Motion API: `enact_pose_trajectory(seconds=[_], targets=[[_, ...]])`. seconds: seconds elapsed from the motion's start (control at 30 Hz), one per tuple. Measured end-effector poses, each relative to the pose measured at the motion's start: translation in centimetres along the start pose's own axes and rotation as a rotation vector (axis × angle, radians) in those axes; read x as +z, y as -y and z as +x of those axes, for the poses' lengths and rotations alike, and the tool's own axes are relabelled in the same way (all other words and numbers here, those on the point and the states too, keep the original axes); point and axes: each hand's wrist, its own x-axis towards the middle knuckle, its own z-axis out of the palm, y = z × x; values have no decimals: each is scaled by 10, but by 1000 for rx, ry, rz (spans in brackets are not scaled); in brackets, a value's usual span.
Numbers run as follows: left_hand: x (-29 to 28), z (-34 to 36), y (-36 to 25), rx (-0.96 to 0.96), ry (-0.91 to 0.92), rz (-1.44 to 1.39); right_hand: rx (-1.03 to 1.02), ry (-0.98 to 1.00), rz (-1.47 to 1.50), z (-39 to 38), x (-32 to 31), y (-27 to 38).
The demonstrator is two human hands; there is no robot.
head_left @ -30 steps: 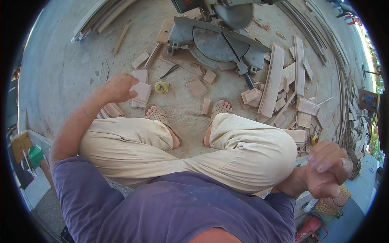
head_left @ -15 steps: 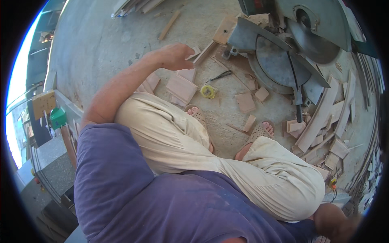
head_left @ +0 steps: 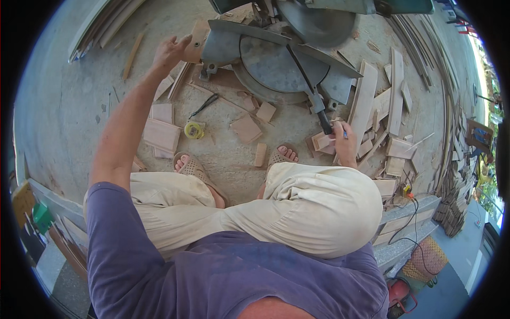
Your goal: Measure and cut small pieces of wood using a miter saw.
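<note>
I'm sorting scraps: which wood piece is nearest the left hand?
The holed block left of the saw: the left hand is at its edge; others lie farther.

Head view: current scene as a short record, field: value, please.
left hand: at the holed wood block; contact unclear
right hand: appears to hold a small blue item, kind unclear; beside the black lever handle
machine: miter saw, on the floor ahead
between block and feet: yellow tape measure, slim dark tool
right side: long boards among scattered offcuts
footwear: perforated sandals
</note>
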Motion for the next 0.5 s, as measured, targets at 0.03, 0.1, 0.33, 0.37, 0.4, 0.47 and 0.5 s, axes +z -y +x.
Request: enact_pose_trajectory(seconds=[0.03, 0.1, 0.33, 0.37, 0.4, 0.47, 0.5], targets=[[16, -2, 0, -74, 52, -163, 122, 78, 43, 6, 6, 0], [42, -12, 2, -316, 196, -478, 31, 101, -166, 13, 5, 4], [56, -21, 7, -114, -42, -317, -244, 81, -480, -24, -2, 32], [56, -22, 7, -102, -48, -315, -94, 219, -338, -34, 11, 33], [56, -23, 6, -83, -51, -314, -33, 317, -350, -40, 33, 33], [57, -24, 6, -105, -38, -309, -61, 459, -407, -49, 80, 32], [56, -23, 5, -109, -43, -307, -107, 500, -453, -50, 102, 33]])
